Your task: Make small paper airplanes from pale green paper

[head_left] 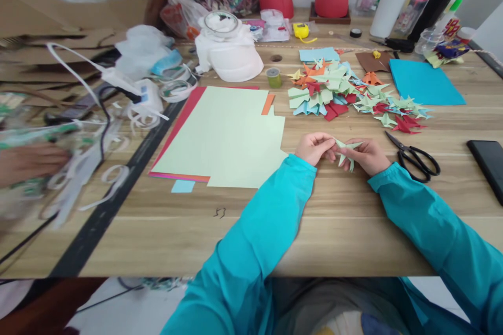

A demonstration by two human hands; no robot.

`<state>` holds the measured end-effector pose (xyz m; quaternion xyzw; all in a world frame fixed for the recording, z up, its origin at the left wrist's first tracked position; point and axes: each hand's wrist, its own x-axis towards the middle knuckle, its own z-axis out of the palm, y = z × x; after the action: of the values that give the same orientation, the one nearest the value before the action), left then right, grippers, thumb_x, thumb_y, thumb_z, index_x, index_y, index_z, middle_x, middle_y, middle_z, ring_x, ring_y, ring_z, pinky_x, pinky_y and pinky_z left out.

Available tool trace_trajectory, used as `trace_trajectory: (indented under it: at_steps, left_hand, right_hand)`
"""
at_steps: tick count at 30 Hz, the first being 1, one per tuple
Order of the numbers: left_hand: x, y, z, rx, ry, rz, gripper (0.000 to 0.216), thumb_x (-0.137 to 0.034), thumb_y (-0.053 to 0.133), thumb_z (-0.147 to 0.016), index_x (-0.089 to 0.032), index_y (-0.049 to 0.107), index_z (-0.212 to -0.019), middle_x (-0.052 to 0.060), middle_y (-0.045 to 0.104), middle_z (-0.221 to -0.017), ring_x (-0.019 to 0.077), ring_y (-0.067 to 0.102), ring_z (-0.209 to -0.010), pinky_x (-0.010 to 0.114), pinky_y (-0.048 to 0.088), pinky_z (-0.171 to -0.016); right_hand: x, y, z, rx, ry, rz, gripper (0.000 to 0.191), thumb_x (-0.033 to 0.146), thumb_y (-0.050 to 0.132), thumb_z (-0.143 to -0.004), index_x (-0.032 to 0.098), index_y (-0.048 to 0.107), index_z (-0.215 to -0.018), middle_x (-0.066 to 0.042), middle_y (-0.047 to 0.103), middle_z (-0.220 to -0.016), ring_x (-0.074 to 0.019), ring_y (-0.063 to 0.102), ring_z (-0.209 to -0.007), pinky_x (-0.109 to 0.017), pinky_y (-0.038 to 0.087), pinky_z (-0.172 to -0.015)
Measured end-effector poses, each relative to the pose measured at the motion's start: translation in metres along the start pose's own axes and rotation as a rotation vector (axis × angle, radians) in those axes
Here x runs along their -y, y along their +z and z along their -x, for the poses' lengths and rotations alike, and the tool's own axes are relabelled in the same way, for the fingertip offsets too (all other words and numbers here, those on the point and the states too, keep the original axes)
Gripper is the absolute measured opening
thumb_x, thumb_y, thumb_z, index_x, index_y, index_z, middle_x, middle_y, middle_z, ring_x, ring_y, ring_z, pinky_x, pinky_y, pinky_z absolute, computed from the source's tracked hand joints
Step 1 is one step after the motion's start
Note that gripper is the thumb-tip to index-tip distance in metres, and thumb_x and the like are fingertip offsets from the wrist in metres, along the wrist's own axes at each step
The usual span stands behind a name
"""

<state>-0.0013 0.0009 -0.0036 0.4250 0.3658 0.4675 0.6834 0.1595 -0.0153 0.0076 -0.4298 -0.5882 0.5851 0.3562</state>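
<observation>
Between my two hands is a pale green folded paper crane [346,151], held just above the wooden table. My left hand [314,147] pinches one pointed tip of it with thumb and fingers. The body of the crane is gripped by my right hand [367,156], the thumb lying across the folds. Beyond my hands spreads a pile of folded paper cranes [334,81] in green, red, orange and blue. Black-handled scissors [416,159] lie beside my right wrist. Left of my hands rests a stack of pale green paper sheets [231,131] with red sheets beneath.
A co-worker's hand [31,162], blurred, is at the far left near white cords and a power strip [121,81]. A black phone [487,167] lies at the right. Turquoise paper [426,82], a thread spool [274,78] and a yellow tape measure [301,31] sit farther back.
</observation>
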Motion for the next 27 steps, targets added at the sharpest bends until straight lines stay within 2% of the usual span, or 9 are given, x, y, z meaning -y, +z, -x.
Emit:
trace_trajectory:
  at_steps: [10,19,27]
  left_hand:
    - [-0.0018,0.0026,0.0011,-0.037,0.028,-0.066,0.018,-0.025,0.068,-0.066,-0.011,0.057,-0.064,0.000,0.059,-0.052,0.0093,0.052,-0.035,0.022,0.043,-0.037]
    - [-0.0006,0.0009,0.0015,-0.029,0.057,-0.078,0.027,-0.034,0.073,-0.060,-0.011,0.059,-0.065,0.000,0.061,-0.054,0.0091,0.053,-0.036,0.022,0.044,-0.038]
    - [-0.0002,0.0004,0.0014,-0.016,0.065,-0.069,0.026,-0.033,0.072,-0.062,-0.011,0.058,-0.067,0.000,0.061,-0.055,0.0095,0.054,-0.038,0.022,0.046,-0.039]
  right_hand:
    - [0.0001,0.0012,-0.0002,-0.010,-0.001,-0.023,0.037,0.049,0.070,-0.065,0.015,0.064,-0.078,-0.003,0.067,-0.058,-0.0135,0.059,-0.044,-0.023,0.046,-0.043]
    - [-0.0017,0.0006,-0.0004,-0.005,0.001,-0.058,0.035,0.047,0.070,-0.067,0.014,0.064,-0.077,-0.003,0.067,-0.057,-0.0132,0.058,-0.043,-0.023,0.047,-0.042]
    - [-0.0018,0.0005,-0.0008,-0.009,0.001,-0.074,0.033,0.044,0.070,-0.068,0.014,0.063,-0.078,-0.003,0.067,-0.057,-0.0130,0.059,-0.043,-0.022,0.047,-0.041]
